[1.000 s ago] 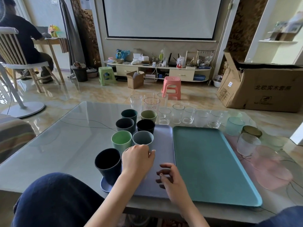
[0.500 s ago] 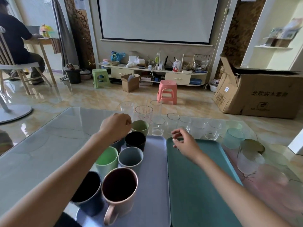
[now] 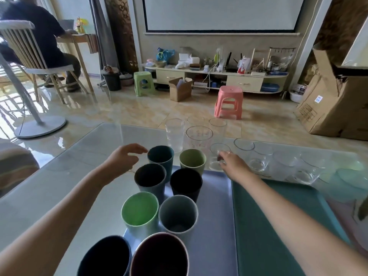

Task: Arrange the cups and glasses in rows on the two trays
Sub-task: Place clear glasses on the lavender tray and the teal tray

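**Two hands out, one glass in reach**

Two hands are extended. My right hand point(image 3: 232, 163) touches a small clear glass point(image 3: 217, 156) just past the far edge of the lilac tray point(image 3: 216, 206); whether the fingers have closed I cannot tell. My left hand point(image 3: 124, 157) hovers spread beside the teal cup point(image 3: 161, 156).

Step in hand, as I judge: fetching glasses. Next: lift clear of neighbouring glasses and set down on the bare green tray point(image 3: 278, 226).

Surface: glass tabletop point(image 3: 59, 186). Room: tiled floor, pink stool point(image 3: 228, 101) far.
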Tool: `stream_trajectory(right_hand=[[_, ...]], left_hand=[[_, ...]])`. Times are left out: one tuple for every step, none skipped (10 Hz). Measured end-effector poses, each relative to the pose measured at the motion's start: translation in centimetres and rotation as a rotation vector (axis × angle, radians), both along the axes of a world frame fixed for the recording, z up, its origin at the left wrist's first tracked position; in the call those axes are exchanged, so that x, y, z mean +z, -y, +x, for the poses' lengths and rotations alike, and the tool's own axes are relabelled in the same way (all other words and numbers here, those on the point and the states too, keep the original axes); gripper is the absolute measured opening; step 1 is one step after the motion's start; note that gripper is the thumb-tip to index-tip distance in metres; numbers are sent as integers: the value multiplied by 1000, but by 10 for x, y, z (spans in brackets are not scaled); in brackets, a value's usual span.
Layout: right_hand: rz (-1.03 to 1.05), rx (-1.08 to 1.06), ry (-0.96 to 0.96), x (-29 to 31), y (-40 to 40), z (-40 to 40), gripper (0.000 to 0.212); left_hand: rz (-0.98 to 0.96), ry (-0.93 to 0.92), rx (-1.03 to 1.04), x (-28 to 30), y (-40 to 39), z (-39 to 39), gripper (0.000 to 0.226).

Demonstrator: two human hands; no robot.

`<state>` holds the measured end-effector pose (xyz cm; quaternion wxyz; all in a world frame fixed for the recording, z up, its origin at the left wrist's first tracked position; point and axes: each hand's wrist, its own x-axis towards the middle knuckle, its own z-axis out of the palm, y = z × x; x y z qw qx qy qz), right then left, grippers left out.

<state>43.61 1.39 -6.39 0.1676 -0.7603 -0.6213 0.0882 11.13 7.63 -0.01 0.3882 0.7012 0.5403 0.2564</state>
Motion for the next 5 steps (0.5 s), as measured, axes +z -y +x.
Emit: stream_trajectory(right_hand=[[87, -26, 9, -5, -1, -2, 14], [86, -20, 28, -3, -1, -1, 16], [77, -28, 21, 0, 4, 2, 18], [207, -31, -14, 8, 16, 3, 19], [366, -37, -88, 23, 33, -2, 13]], left_hand=[[-297, -81, 131, -27, 2, -23, 26], [-532, -393, -53, -53, 18, -25, 15], [-550, -436, -97, -50, 29, -17, 15], [-573, -459, -101, -48, 27, -22, 14], [-584, -489, -160, -40, 34, -21, 21]])
